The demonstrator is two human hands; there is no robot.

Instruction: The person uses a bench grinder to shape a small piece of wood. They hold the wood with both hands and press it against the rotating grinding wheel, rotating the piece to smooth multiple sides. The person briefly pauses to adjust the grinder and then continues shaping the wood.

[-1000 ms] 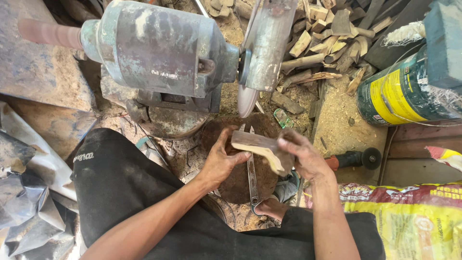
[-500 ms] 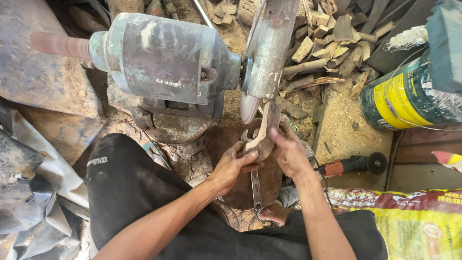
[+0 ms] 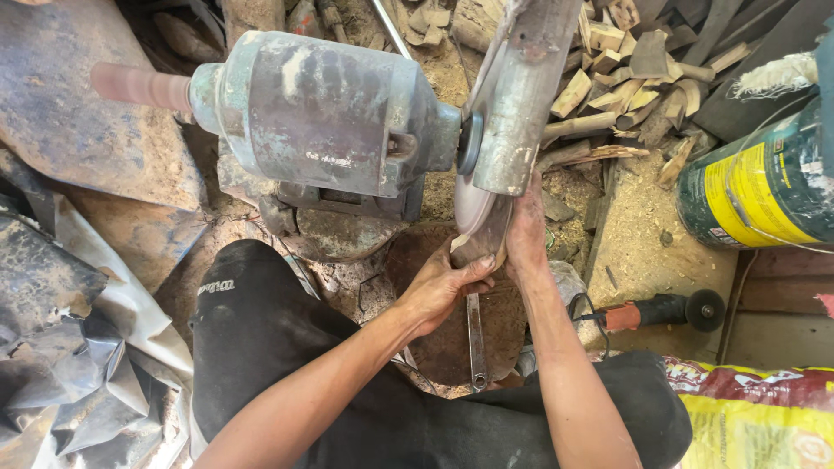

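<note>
Both hands press a wooden piece [image 3: 480,252] against the grinding disc [image 3: 473,208] at the centre of the frame.

The wooden piece sits just below the disc's lower edge, touching it — the left hand [image 3: 443,287] closes on it from below left, fingers curled over its near edge, and the right hand [image 3: 526,227] grips it from the right, reaching up beside the metal guard [image 3: 526,95] that covers the disc. The disc is mounted on a worn grey-green motor [image 3: 317,113] filling the upper middle. A long wrench [image 3: 475,339] lies on the ground just below the hands, between the person's dark-trousered legs. An angle grinder [image 3: 665,310] lies at the right, a green and yellow can [image 3: 756,187] at upper right, and wood offcuts [image 3: 625,61] are heaped along the top — a yellow sack [image 3: 764,417] fills the lower right corner.
</note>
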